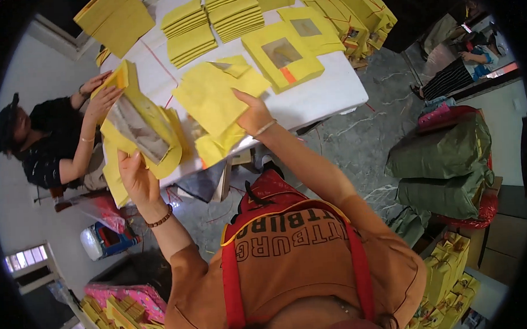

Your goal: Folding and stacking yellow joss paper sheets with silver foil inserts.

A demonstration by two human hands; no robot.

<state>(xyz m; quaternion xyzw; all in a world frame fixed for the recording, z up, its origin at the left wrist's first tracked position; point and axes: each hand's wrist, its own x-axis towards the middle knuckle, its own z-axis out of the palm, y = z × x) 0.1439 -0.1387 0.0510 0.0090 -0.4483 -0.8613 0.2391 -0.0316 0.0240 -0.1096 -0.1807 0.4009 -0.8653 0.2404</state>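
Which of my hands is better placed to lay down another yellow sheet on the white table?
Probably the right hand. It already grips a loose yellow sheet lying over the white table. The left hand is off the table's near edge, supporting the yellow stack, so it looks occupied.

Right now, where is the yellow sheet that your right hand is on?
In the head view, the yellow sheet lies at the near edge of the white table, centre frame, under the right hand, just left of the windowed yellow box.
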